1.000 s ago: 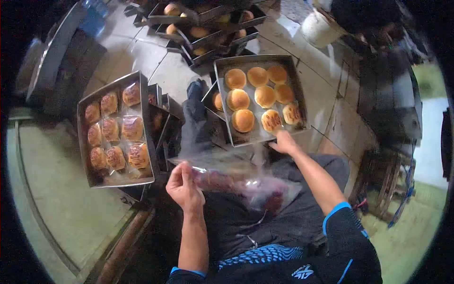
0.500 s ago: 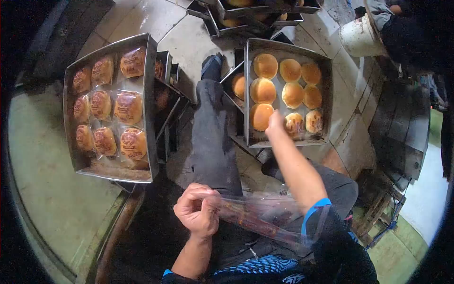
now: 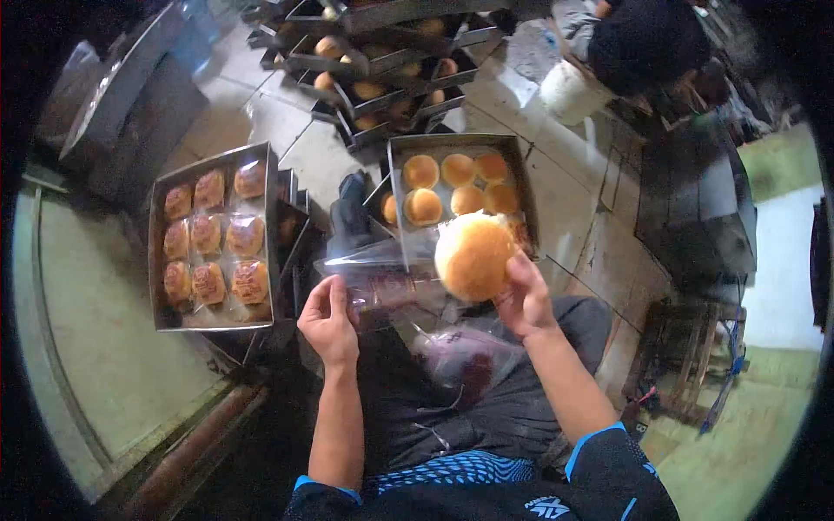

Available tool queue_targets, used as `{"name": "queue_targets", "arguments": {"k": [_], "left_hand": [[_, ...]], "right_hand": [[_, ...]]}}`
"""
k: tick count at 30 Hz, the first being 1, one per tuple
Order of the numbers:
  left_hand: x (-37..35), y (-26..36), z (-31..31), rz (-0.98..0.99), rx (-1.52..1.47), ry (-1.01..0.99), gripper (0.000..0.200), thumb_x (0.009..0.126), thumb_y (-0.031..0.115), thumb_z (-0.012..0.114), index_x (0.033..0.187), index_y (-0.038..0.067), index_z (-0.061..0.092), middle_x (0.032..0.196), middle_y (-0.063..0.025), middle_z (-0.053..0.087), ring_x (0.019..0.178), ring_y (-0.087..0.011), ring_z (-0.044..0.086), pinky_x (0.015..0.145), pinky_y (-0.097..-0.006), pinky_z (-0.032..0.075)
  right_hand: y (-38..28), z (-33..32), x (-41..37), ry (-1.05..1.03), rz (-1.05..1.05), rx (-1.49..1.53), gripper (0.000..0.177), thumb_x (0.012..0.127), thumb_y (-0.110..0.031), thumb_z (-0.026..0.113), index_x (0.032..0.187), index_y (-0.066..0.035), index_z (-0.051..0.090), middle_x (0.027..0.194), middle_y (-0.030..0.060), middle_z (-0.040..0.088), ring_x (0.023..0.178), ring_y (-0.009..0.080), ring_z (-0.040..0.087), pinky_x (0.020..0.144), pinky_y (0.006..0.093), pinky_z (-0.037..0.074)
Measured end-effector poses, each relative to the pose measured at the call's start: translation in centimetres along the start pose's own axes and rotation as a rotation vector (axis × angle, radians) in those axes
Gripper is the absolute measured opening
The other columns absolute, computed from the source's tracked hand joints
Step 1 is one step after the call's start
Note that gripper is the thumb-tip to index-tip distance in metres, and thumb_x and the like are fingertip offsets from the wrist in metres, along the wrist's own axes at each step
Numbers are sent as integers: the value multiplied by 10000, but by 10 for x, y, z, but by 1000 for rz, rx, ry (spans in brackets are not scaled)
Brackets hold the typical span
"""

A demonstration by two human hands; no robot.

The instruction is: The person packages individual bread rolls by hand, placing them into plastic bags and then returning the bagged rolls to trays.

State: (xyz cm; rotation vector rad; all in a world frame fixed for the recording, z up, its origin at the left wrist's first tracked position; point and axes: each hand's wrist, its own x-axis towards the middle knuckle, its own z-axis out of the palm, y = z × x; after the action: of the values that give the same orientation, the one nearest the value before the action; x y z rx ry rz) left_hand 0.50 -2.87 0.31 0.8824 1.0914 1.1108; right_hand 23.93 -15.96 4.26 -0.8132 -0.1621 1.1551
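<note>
A round golden bun (image 3: pixel 475 258) is raised in front of me, gripped at its right edge by my right hand (image 3: pixel 526 300). My left hand (image 3: pixel 330 326) pinches the edge of a clear printed plastic bag (image 3: pixel 391 291), which stretches rightward toward the bun. Behind the bun stands a metal tray (image 3: pixel 532 187) of unwrapped buns, its near part hidden by the bun. Over my lap lies more clear plastic with reddish print (image 3: pixel 469 352). Off to the left, another metal tray (image 3: pixel 213 327) carries rows of buns in printed wrappers (image 3: pixel 207 234).
Stacked, criss-crossed trays (image 3: pixel 373 65) with buns rise at the far side. A white bucket (image 3: pixel 573 91) stands near another person (image 3: pixel 647 43) at the upper right. A wooden stool-like frame (image 3: pixel 686 360) is at my right, and a greenish surface (image 3: pixel 78 321) at my left.
My right hand has lifted a bun out of the right tray and brought it toward the bag. My left hand has moved slightly up and left with the bag. The view has tilted upward.
</note>
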Motion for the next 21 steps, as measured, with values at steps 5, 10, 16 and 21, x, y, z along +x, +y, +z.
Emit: {"name": "queue_targets", "arguments": {"k": [5,10,16,21], "left_hand": [[-27,14,3,72,84,-120,174,963,137,689,1063,-3,712,826,14,669,564,-15,513,469,-174,379],[-56,44,6,255,195,-197,183,998,120,628,1081,-19,712,1014,-59,670,844,-112,619,773,-225,495],[-115,105,51,-248,-542,-503,914,939,752,336,1480,16,363,1388,-296,499,1183,-428,573,1029,-515,472],[-146,123,63,107,-411,-522,905,913,748,319,1533,90,263,1418,-293,472,1305,-461,482,1086,-567,417]], "right_hand": [[-15,14,-69,-238,143,-418,575,811,43,761,1337,46,527,1202,89,663,1062,152,648,943,308,522],[-4,40,-112,-135,-9,-417,436,867,6,730,1271,43,570,1149,84,680,1053,146,649,940,318,525],[-5,89,-130,-435,-1068,-1319,527,808,13,677,1322,-2,561,1359,234,578,1270,416,558,1018,472,503],[-6,118,-148,-476,-1035,-1397,537,804,-86,658,1332,-29,579,1455,224,490,1365,411,461,1116,523,411]]}}
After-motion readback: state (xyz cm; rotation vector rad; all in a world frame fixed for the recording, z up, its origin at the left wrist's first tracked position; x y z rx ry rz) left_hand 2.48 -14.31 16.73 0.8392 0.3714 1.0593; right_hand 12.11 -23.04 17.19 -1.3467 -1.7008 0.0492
